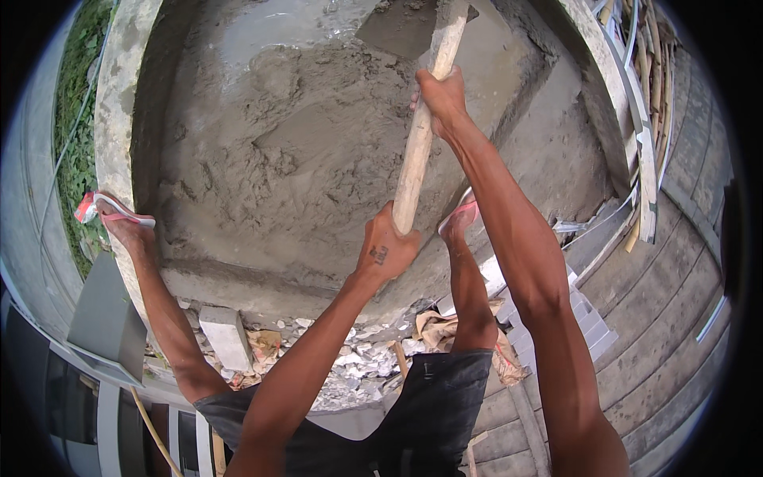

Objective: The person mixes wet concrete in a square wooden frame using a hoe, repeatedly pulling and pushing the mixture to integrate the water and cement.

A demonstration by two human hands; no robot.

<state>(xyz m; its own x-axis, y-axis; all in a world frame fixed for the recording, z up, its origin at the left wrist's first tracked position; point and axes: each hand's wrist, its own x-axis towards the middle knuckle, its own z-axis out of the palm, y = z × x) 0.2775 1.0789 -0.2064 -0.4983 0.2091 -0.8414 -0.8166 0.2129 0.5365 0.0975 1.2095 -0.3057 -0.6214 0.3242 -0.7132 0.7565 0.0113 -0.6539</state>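
Note:
My left hand (388, 246) is closed round the near end of a thick wooden handle (415, 159). Farther up, my right hand (442, 94) wraps the same handle. It belongs to what looks like a hoe, whose broad mortar-coated blade (389, 30) rests in the wet grey mortar (270, 143) at the far side. The mortar lies lumpy and churned in the middle, with a watery sheen at the far left. Part of the blade is hidden behind the handle and by the picture's top edge.
Concrete walls (116, 119) enclose the mortar. My sandalled left foot (123, 222) is on the left wall; my right foot (459, 215) is near the front right. Rubble (358, 366) and a concrete block (226, 338) lie below the front edge. Bamboo poles (658, 71) lean at right.

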